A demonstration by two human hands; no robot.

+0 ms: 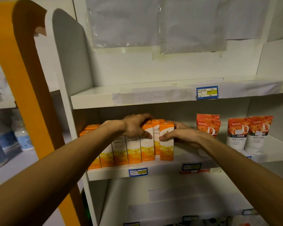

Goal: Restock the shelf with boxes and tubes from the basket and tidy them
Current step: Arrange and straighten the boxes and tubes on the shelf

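Note:
Several orange-and-white boxes (134,152) stand upright in a row on the middle shelf (162,170). My left hand (136,126) lies over the tops of the row, fingers curled round the box tops and thumb on a box front. My right hand (181,136) presses against the right side of the rightmost box (166,144), its thumb touching the front and its fingers straight behind it. Orange-and-white tubes (250,134) stand on their caps further right on the same shelf. The basket is out of view.
An orange-edged side panel (23,75) rises at the left. The upper shelf (137,97) carries a blue price label (207,92). Bottles (21,136) stand on a neighbouring unit at far left. A lower shelf (170,201) lies beneath.

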